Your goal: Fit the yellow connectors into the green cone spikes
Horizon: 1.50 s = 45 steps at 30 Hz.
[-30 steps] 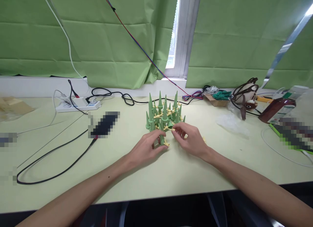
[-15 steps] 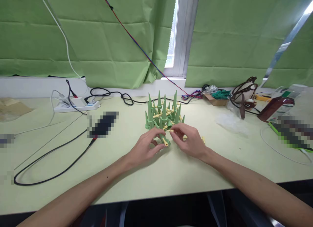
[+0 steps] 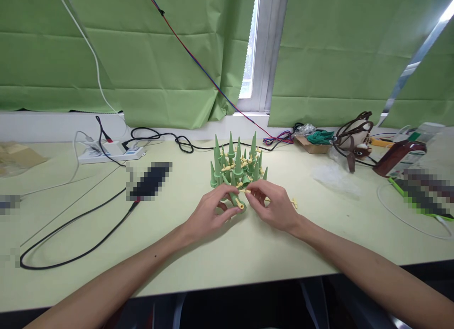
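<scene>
My left hand [image 3: 214,206] grips a green cone-shaped plastic piece [image 3: 233,196] lying on its side, with a hollow yellow stub [image 3: 240,204] sticking out toward me. Pinched in the fingertips of my right hand [image 3: 273,201] is a thin yellow plastic peg [image 3: 244,191], its left end close to the green piece; I cannot tell whether they touch. Just beyond both hands stands a cluster of upright green plastic cones [image 3: 238,161] with small yellow plastic pieces [image 3: 227,168] among them. Another small yellow piece [image 3: 294,203] lies to the right of my right hand.
A black cable [image 3: 88,247] loops across the table's left side to a blurred dark device [image 3: 149,180]. Behind it sits a white power strip [image 3: 131,153]. At right are clear plastic wrap [image 3: 335,177], a small cardboard box [image 3: 312,145], a dark red bottle [image 3: 400,158] and a strapped bag [image 3: 351,135].
The yellow peg in my right hand has tilted to lie more level, near the green piece. The stub end of that piece has shifted slightly up. My hands stay in nearly the same places.
</scene>
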{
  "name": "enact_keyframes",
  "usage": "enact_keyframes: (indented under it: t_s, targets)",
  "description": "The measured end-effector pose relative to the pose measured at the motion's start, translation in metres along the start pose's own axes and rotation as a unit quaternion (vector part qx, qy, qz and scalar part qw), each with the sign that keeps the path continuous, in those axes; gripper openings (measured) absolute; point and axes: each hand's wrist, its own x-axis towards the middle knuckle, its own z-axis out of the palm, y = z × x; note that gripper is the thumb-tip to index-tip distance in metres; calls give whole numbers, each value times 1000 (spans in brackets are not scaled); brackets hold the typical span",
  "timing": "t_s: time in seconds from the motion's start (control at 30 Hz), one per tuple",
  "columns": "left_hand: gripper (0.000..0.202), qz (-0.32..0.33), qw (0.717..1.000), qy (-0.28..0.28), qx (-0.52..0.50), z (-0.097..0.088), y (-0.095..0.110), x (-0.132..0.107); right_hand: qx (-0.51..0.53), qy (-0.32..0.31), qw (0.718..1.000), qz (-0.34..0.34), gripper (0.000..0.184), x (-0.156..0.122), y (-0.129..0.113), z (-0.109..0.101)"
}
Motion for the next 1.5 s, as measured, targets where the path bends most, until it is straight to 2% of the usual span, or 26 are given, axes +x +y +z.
enact_keyframes:
  t_s: [0.2,0.43,0.6,0.87,1.23,1.5]
  targets:
    - [27,3,1000,3,8,0,-1,0,8,2,1000,-2,5,-1,0,1]
    - [28,32,998,33,47,-2,2,0,20,19,1000,-6,5,0,-6,0]
    - [28,23,996,46,67,-4,3,1,34,26,999,-14,6,0,-8,-1]
    - [23,-7,994,39,100,-3,5,2,53,21,998,13,6,0,-7,0]
    - [20,-14,994,-6,112,-3,4,1,48,-47,997,33,9,0,-7,1]
    - [21,-29,993,-25,115,-2,4,1,51,-68,995,58,13,-1,-4,3]
